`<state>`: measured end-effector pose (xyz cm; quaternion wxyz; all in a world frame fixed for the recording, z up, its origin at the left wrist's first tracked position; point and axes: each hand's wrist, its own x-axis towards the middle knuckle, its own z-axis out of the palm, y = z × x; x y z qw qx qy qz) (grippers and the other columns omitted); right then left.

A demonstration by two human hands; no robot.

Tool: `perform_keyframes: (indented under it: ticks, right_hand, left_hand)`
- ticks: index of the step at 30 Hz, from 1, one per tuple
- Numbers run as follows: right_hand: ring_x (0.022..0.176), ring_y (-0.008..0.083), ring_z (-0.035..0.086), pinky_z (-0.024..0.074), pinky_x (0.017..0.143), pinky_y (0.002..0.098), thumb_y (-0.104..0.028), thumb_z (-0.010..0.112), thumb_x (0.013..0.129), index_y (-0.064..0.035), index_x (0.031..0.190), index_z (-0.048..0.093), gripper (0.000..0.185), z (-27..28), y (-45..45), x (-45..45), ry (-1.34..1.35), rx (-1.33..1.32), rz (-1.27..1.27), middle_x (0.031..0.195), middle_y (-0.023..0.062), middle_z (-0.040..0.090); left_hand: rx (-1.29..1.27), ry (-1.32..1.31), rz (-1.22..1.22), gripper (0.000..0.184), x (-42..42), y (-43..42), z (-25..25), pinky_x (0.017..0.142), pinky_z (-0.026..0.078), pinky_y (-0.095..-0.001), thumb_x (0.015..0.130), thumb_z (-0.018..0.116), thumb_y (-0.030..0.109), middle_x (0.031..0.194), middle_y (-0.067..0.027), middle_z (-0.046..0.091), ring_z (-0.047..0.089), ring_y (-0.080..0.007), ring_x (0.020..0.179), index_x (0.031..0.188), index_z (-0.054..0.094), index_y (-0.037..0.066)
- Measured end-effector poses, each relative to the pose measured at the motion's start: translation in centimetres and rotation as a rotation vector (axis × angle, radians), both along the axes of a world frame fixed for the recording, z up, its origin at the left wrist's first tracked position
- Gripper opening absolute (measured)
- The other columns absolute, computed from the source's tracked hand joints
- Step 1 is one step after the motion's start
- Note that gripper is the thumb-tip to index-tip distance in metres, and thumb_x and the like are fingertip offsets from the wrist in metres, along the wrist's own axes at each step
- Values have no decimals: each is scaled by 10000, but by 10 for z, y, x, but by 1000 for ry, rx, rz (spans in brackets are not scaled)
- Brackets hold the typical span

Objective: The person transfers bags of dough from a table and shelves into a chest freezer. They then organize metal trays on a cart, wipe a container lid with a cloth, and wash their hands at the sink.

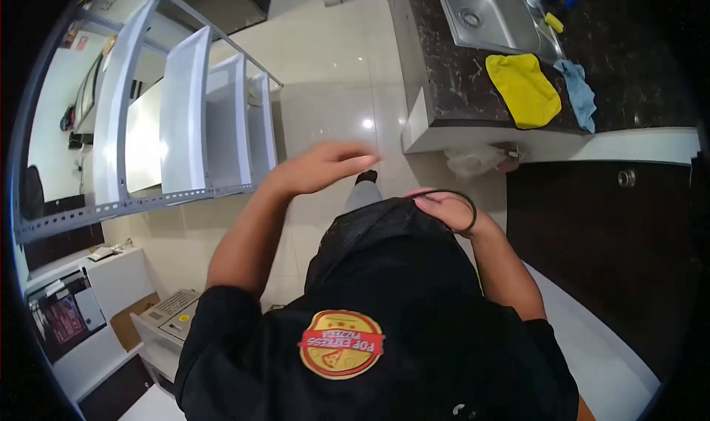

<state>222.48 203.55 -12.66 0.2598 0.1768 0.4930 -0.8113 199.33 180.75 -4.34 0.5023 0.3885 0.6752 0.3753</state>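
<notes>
My left hand (322, 168) is raised in front of my body at the left. Its fingers are apart and slightly blurred by motion, and nothing shows in it. At waist height my right hand (447, 209) is closed on the edge of a black cloth garment (377, 232), whose front looks like mesh. A thin dark cord (467, 199) loops over that hand and reaches the wrist. The fingertips of the right hand are partly hidden by the cloth. I wear a black shirt (421, 332) with a round pizzeria badge (342, 345).
A metal shelf rack (185, 118) stands at the left. To the right, a dark counter (458, 81) holds a steel sink (492, 14), a yellow cloth (523, 92) and a blue cloth (577, 96). A plastic bag (473, 160) hangs below it. Tiled floor (322, 88) lies between.
</notes>
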Motion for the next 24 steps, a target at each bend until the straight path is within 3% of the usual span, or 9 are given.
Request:
perform_keyframes:
  ticks: [2,3,5,6,9,13,18,21,24]
  right_hand:
    - [1235,168,576,453,1059,333,-235,625,1020,-35,1440,515,478,-1,3,-5,-34,-30,44,1354,85,611]
    - [1242,173,569,449,1066,333,-225,662,995,-34,1437,513,504,7,6,-12,4,0,55,1358,89,600]
    - [1255,184,554,442,1079,334,-205,735,943,-32,1431,510,564,29,8,-25,75,55,81,1367,98,577]
    - [1255,184,554,442,1079,334,-205,735,943,-32,1431,510,564,43,8,-30,65,54,84,1367,98,577]
    - [1269,202,549,434,1092,335,-178,819,865,-17,1434,501,671,90,11,-48,182,87,93,1373,113,565]
    - [1284,209,544,422,1107,336,-151,845,833,-1,1442,488,722,118,-5,-68,270,100,69,1374,120,562]
    - [1310,225,536,413,1122,342,-137,832,848,16,1446,479,711,107,-20,-109,221,65,66,1382,128,561]
    - [1331,218,526,410,1127,356,-168,782,904,2,1470,465,671,100,-45,-142,319,20,85,1404,118,565]
    - [1335,207,527,400,1135,378,-231,702,973,-19,1476,481,589,76,-97,-193,290,-166,235,1428,109,574]
  left_hand:
    - [-224,-315,110,557,12,-49,-79,1079,450,-374,1060,539,438,1336,-145,641,601,-233,1232,1397,585,-3]
    - [-224,-319,110,557,29,-52,-81,1079,450,-374,1060,539,438,1336,-145,641,601,-233,1232,1397,585,-3]
    - [-13,-643,318,624,57,-52,-86,1087,447,-387,990,645,427,1378,-148,613,592,-243,1242,1430,554,-5]
    - [-15,-653,320,624,52,-51,-78,1087,447,-387,990,645,427,1378,-148,613,592,-243,1242,1430,554,-5]
    - [89,-153,129,659,27,-46,-31,1032,484,-401,879,761,390,1299,-167,664,642,-292,1177,1379,587,-3]
    - [86,290,-21,694,1,-42,26,954,518,-413,768,841,365,1176,-191,702,676,-352,1083,1310,615,-3]
    - [92,318,54,688,-32,-68,20,899,532,-415,745,855,399,1082,-212,704,678,-393,1019,1252,628,-6]
    - [-46,239,72,692,-62,-116,12,910,529,-396,727,894,358,1111,-177,718,694,-318,1037,1266,627,16]
    - [-213,-309,223,744,-77,-208,-24,955,519,-380,698,927,206,1179,-91,704,658,-201,1090,1341,585,53]
